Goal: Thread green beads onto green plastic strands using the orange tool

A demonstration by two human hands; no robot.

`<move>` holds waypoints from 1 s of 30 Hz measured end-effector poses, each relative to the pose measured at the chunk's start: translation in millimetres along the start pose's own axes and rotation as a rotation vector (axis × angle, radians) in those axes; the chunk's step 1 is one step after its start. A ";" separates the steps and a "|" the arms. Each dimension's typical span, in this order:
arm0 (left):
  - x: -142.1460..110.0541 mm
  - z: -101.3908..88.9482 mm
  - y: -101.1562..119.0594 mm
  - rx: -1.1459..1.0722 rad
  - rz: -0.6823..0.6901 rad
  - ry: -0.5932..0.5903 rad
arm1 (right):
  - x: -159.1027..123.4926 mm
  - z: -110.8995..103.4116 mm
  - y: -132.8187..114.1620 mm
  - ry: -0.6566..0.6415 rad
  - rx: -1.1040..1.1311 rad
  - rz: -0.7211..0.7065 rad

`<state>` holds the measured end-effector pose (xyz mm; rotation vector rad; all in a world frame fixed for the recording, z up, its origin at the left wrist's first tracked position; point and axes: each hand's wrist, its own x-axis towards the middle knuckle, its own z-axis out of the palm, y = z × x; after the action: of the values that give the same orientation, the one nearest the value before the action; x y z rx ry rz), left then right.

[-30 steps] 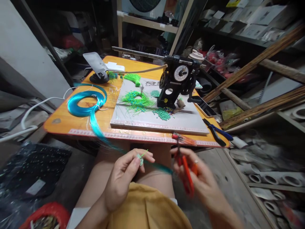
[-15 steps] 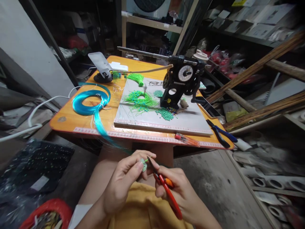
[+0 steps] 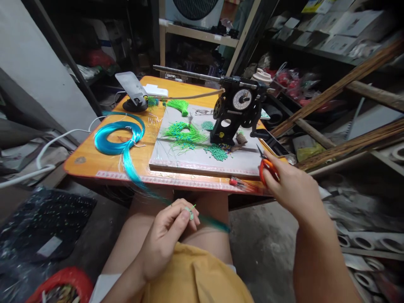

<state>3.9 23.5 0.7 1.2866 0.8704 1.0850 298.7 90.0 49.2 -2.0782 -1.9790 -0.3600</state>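
Note:
My left hand (image 3: 166, 231) is closed above my lap, pinching a small pale green bead-like piece (image 3: 191, 213) between thumb and fingers. A short bright green strand sticks up from that piece. Teal fibres (image 3: 217, 223) trail out behind this hand, over my legs. Over the table's front right corner, my right hand (image 3: 293, 185) is wrapped round red-and-orange-handled scissors (image 3: 264, 168), their dark blades pointing up and away. Just left of the scissors lies a red-ended clear tool (image 3: 241, 184) at the board's front edge.
On the table, a grey board (image 3: 192, 162) bears green beads (image 3: 217, 152), bright green strands (image 3: 184, 134) and a black winding machine (image 3: 235, 111). A teal fibre coil (image 3: 105, 147) lies at left. A wooden frame (image 3: 344, 92) leans at right; a red-rimmed bin (image 3: 75, 275) stands below left.
My right hand has carried the scissors away from my left hand, up and right to the table's front right corner. My left hand still pinches the green piece in nearly the same place.

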 end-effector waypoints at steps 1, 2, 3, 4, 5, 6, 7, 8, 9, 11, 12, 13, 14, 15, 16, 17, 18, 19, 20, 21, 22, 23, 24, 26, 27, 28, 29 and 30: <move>0.4 0.7 0.0 0.004 0.003 -0.007 | 13.2 3.5 8.3 -0.038 -0.111 0.015; 0.7 1.2 -0.1 0.008 -0.002 -0.013 | 24.4 6.8 14.5 -0.079 -0.178 0.018; 0.9 1.4 -0.3 0.011 -0.006 -0.020 | 33.2 9.7 18.5 -0.108 -0.208 0.011; 1.1 1.3 -0.6 0.013 -0.007 -0.023 | 39.2 11.9 20.6 -0.127 -0.218 -0.001; 1.4 0.9 -1.0 0.014 -0.008 -0.024 | 42.3 13.1 21.3 -0.132 -0.218 -0.012; 1.7 0.2 -1.5 0.015 -0.010 -0.019 | 42.6 13.4 20.7 -0.128 -0.220 -0.016; 2.2 -0.7 -2.0 0.015 -0.012 -0.014 | 40.4 12.9 19.2 -0.113 -0.219 -0.022; 2.7 -1.6 -2.6 0.014 -0.016 -0.012 | 36.0 12.0 17.1 -0.084 -0.199 -0.040; 3.3 -2.5 -3.3 0.013 -0.022 -0.012 | 29.8 11.1 14.5 -0.048 -0.154 -0.083; 4.3 -4.0 -4.6 0.011 -0.035 -0.011 | 14.2 10.0 8.3 0.006 -0.015 -0.242; 4.6 -4.5 -5.2 0.009 -0.037 -0.008 | 5.6 10.2 5.0 0.013 0.048 -0.333; 4.8 -4.8 -5.7 0.008 -0.038 -0.005 | -3.2 10.8 1.5 0.005 0.087 -0.407; 4.9 -5.0 -6.0 0.007 -0.038 0.000 | -12.2 11.5 -2.1 -0.011 0.099 -0.456; 4.9 -5.1 -6.2 0.006 -0.037 0.004 | -21.2 11.9 -6.2 -0.020 0.103 -0.481; 4.8 -5.0 -6.2 0.007 -0.038 0.006 | -30.5 11.9 -10.9 -0.014 0.120 -0.491; 4.5 -4.9 -5.9 0.007 -0.038 0.008 | -40.2 11.3 -16.4 -0.001 0.167 -0.497; 4.1 -4.6 -5.3 0.007 -0.038 0.010 | -50.2 10.1 -23.1 0.009 0.251 -0.503; 3.5 -4.2 -4.6 0.004 -0.041 0.010 | -60.5 8.6 -31.0 0.009 0.375 -0.504; 2.8 -3.7 -3.7 -0.002 -0.047 0.005 | -70.8 7.4 -40.1 -0.023 0.530 -0.489; 1.8 -3.1 -2.7 -0.012 -0.058 -0.007 | -80.6 6.8 -50.3 -0.085 0.711 -0.450; 0.7 -2.4 -1.6 -0.025 -0.072 -0.022 | -89.6 7.3 -61.1 -0.184 0.910 -0.370; -0.5 -1.6 -0.6 -0.037 -0.090 -0.038 | -97.2 9.1 -72.3 -0.309 1.115 -0.253; -1.8 -0.9 0.4 -0.046 -0.105 -0.053 | -103.0 12.3 -83.2 -0.427 1.315 -0.108; -4.4 0.1 2.5 -0.041 -0.114 -0.073 | -108.7 21.7 -103.1 -0.614 1.628 0.150; -5.4 0.4 3.5 -0.029 -0.110 -0.079 | -108.9 26.8 -111.7 -0.664 1.740 0.234; -6.1 0.7 4.6 -0.013 -0.105 -0.084 | -107.6 31.5 -119.2 -0.695 1.823 0.291; -6.5 0.9 5.8 0.004 -0.098 -0.088 | -105.4 35.3 -125.8 -0.710 1.884 0.332; -6.5 1.1 7.0 0.016 -0.087 -0.091 | -102.8 37.9 -131.5 -0.720 1.925 0.369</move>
<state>2.1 16.7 7.3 1.2900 0.8598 0.9454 162.8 12.9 -20.6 -0.9894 -0.9107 1.7593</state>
